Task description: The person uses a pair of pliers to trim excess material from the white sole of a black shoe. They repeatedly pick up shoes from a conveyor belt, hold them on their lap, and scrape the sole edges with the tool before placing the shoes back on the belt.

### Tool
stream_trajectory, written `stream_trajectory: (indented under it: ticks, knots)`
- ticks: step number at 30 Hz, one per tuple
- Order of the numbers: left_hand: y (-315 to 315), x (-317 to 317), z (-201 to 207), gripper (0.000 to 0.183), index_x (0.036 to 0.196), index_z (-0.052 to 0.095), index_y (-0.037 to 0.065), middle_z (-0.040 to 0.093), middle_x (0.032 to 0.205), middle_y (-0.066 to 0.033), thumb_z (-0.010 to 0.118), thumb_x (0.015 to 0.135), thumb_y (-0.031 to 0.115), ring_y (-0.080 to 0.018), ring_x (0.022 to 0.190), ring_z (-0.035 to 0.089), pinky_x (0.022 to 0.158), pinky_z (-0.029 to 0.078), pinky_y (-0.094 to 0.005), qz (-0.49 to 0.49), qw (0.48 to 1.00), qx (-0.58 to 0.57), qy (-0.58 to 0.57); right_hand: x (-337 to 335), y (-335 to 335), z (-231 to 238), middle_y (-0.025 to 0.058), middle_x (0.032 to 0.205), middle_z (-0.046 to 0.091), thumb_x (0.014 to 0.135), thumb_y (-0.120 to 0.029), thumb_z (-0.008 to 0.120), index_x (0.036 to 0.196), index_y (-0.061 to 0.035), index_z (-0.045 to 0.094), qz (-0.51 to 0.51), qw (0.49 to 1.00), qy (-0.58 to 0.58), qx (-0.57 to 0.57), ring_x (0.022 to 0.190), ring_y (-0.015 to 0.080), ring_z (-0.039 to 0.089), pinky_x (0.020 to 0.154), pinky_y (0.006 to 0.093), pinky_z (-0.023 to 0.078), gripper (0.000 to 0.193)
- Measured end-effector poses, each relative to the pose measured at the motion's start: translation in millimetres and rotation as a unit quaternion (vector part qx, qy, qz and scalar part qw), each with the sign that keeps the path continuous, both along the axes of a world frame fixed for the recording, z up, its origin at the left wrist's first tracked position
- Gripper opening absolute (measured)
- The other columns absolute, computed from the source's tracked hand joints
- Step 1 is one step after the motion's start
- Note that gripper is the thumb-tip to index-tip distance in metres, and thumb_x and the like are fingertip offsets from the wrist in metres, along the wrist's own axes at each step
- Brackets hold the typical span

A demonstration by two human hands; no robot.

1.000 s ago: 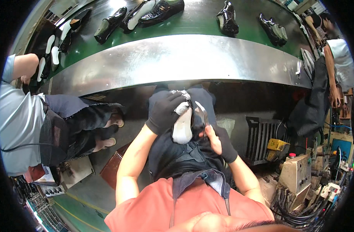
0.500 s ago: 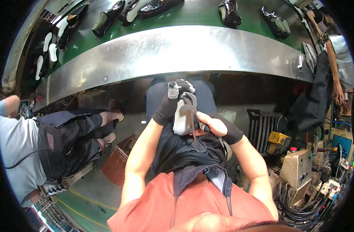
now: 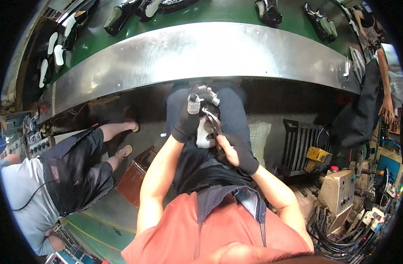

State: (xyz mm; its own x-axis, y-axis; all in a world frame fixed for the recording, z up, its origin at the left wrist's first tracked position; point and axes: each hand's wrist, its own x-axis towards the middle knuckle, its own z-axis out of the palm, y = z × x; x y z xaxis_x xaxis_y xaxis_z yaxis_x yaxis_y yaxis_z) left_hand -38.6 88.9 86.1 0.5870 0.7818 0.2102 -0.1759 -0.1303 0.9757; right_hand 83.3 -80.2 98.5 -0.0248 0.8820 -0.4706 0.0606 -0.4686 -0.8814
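Note:
A dark shoe with a pale grey-white underside (image 3: 205,135) lies across my lap, its far end toward the metal bench edge. My left hand (image 3: 193,111), in a black fingerless glove with grey tape on the fingers, is closed around that far end. My right hand (image 3: 235,152), also gloved in black, grips the handles of a pair of metal pincers (image 3: 213,121). The curved jaws meet the shoe close to my left fingers. Whether they pinch the material is too small to tell.
Ahead runs a metal bench edge (image 3: 201,55) beside a green conveyor belt (image 3: 227,13) with several black shoes (image 3: 268,12). A person (image 3: 74,171) stands at left near a brown box (image 3: 135,178). At right are a black cloth (image 3: 359,112), a yellow block (image 3: 318,156) and machinery with cables (image 3: 337,193).
My right hand has drawn nearer my body and tilted the pincers, whose jaws now sit against the shoe. The person at left has shifted. The view has moved slightly.

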Motion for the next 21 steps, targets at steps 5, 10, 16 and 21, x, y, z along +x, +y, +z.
stream_trajectory:
  ticks: [5, 10, 16, 21]
  knots:
    - [-6, 14, 13, 0.044, 0.084, 0.069, 0.006, 0.066, 0.095, -0.0104, 0.041, 0.094, 0.039, -0.0289, 0.109, 0.054, 0.102, 0.035, -0.0411, 0.008, 0.998, 0.043, 0.046, 32, 19, 37, 0.0011, 0.077, 0.059, 0.102, -0.039, 0.043, 0.091, -0.0017, 0.064, 0.024, 0.997, 0.079, 0.003, 0.073, 0.0109, 0.053, 0.069, 0.0278, 0.044, 0.044]
    - [-12, 15, 4, 0.06, 0.083, 0.068, 0.005, 0.066, 0.093, -0.0093, 0.035, 0.096, 0.053, -0.0271, 0.106, 0.055, 0.104, 0.033, -0.0411, 0.021, 0.999, 0.018, 0.023, -6, 5, 22, 0.0147, 0.065, 0.058, 0.1, -0.031, 0.046, 0.08, -0.002, 0.062, -0.049, 0.992, -0.112, 0.03, 0.06, 0.0239, 0.056, 0.06, 0.038, 0.043, 0.038]
    - [-32, -27, 8, 0.076, 0.094, 0.068, 0.002, 0.068, 0.099, -0.011, 0.028, 0.092, 0.067, -0.0266, 0.12, 0.052, 0.11, 0.027, -0.0426, -0.034, 0.998, -0.016, -0.04, -29, -18, -22, 0.0177, 0.077, 0.058, 0.091, -0.015, 0.05, 0.097, -0.0032, 0.061, 0.015, 0.927, -0.233, 0.294, 0.069, 0.0338, 0.058, 0.063, 0.0425, 0.044, 0.018]
    - [-108, -58, 12, 0.104, 0.137, 0.043, -0.001, 0.042, 0.143, -0.0182, 0.008, 0.084, 0.082, -0.0311, 0.138, 0.033, 0.116, 0.019, -0.0422, 0.082, 0.97, -0.209, 0.093, -8, -104, -66, 0.0179, 0.108, 0.058, 0.083, -0.029, 0.063, 0.098, -0.0031, 0.058, 0.268, 0.911, -0.179, 0.257, 0.102, 0.0345, 0.058, 0.081, 0.044, 0.05, 0.03]
